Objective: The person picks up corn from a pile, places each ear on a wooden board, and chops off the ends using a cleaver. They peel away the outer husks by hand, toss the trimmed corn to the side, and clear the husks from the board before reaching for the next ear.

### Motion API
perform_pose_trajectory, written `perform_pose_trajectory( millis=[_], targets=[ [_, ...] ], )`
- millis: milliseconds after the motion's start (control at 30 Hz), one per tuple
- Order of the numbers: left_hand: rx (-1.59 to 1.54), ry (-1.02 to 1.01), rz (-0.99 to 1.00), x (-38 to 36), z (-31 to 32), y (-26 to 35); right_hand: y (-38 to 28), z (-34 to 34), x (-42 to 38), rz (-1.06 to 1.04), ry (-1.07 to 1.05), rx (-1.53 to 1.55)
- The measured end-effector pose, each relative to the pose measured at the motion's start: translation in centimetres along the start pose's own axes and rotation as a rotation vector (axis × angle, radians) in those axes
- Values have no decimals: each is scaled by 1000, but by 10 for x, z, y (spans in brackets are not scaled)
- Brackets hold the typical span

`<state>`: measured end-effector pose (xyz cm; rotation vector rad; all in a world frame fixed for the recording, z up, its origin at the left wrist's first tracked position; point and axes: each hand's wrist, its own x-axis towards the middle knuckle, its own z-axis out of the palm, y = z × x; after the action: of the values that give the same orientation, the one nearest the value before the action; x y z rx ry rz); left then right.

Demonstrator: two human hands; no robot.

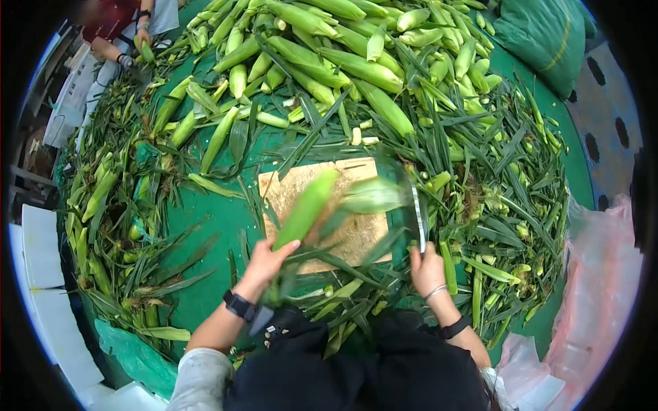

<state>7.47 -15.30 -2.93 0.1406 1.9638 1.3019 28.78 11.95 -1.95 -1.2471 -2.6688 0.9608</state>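
My left hand [262,266] is closed round the lower end of a green ear of corn [306,209], which tilts up over the wooden cutting board [281,181]. In my right hand [428,269] is a knife [417,212], its blade pointing away from me along the board's right side. A pale green husk piece [373,196], smeared by motion, hangs over the board between the corn and the blade. Loose leaves [343,267] lie across the board's near edge and in front of my legs.
A large heap of corn ears [329,55] rises at the far side. Husks and leaves pile up at left [116,226] and right [507,205]. A green sack [545,41] stands far right, pink plastic sheeting [596,294] near right. Another person's hand [142,35] holds corn at far left.
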Motion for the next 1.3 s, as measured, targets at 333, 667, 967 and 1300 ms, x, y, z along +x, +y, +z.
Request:
perform_pose_trajectory(
  millis=[333,667,967,1300],
  targets=[
    [1105,335,466,33,21,41,-98,-95,32,-333,388,378],
    [1067,34,325,16,-5,23,-82,40,25,-422,-335,-17],
    [679,-262,178,9,-18,-2,-122,-2,21,-405,-180,108],
    [-374,-416,-355,-10,-15,-4,-31,20,-16,-47,-216,32]
  ],
)
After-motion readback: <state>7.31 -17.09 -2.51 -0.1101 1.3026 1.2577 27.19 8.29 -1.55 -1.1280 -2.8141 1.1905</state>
